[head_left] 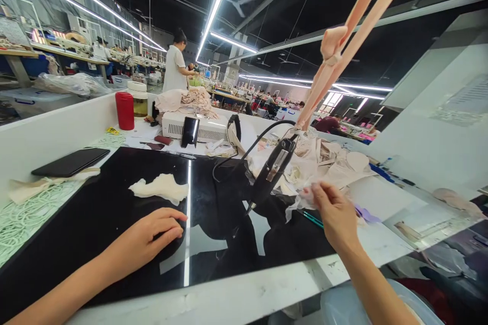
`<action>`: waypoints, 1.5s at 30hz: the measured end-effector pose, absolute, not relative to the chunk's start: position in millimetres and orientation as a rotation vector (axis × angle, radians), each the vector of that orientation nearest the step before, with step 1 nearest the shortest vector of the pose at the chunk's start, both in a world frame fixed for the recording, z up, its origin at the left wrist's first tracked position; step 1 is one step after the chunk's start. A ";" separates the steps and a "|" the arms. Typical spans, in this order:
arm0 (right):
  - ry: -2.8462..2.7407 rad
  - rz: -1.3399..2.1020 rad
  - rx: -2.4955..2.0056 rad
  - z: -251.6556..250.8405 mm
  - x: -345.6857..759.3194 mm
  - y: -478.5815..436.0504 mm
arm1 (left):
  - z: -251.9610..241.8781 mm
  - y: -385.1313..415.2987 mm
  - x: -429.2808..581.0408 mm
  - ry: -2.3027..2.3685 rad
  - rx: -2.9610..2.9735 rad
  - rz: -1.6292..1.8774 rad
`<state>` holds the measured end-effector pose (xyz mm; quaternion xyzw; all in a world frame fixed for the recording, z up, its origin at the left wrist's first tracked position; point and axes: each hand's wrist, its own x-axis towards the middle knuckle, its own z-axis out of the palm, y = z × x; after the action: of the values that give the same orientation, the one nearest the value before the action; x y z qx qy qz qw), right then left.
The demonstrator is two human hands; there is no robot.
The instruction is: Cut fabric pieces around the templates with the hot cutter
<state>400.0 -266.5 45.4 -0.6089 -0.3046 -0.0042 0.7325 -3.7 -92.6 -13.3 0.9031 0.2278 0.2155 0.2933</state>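
Sorting of cut fabric, seemingly: left hand (152, 236) lies open and empty on the black table (95, 213), lower left, near a cream fabric piece (160, 187). Right hand (335, 213), centre right, touches a scrap (308, 194) by the scrap pile (328, 162); grip unclear. Lifting it calls for a pinch.

Pink straps (366, 20) cut off at top edge, fingertips of right hand (335, 216) hidden among fabric scraps (324, 162), distant workers (330, 123) blurred
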 end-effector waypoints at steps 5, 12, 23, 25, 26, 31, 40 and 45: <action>-0.653 0.004 -1.340 45.5 403.7 -263.0 | -13.0 -93.4 -4.1 0.582 2.411 0.632; -0.607 0.035 -1.387 51.9 406.9 -268.4 | -13.5 -93.3 -4.6 0.592 2.408 0.604; -0.687 0.143 -1.228 90.8 329.2 -278.2 | 5.3 -97.9 11.4 0.577 2.324 0.645; -0.722 0.187 -1.199 97.0 308.2 -278.6 | 19.4 -111.9 25.5 0.563 2.279 0.585; -0.737 0.211 -1.182 99.5 297.9 -277.6 | 25.9 -120.7 34.1 0.533 2.254 0.570; -0.763 0.386 -1.066 103.0 253.8 -266.3 | 42.7 -165.0 82.8 0.316 2.086 0.548; -0.634 0.628 -0.988 87.0 235.0 -251.5 | 32.0 -168.9 86.3 0.332 1.469 0.403; -0.510 0.618 -1.060 74.9 238.9 -248.0 | 43.2 -142.7 25.3 0.573 1.457 0.382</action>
<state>238.9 -248.0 74.9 -0.4918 -0.2365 0.2870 0.7873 25.3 -142.7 43.2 0.6521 0.2567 0.1711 0.6926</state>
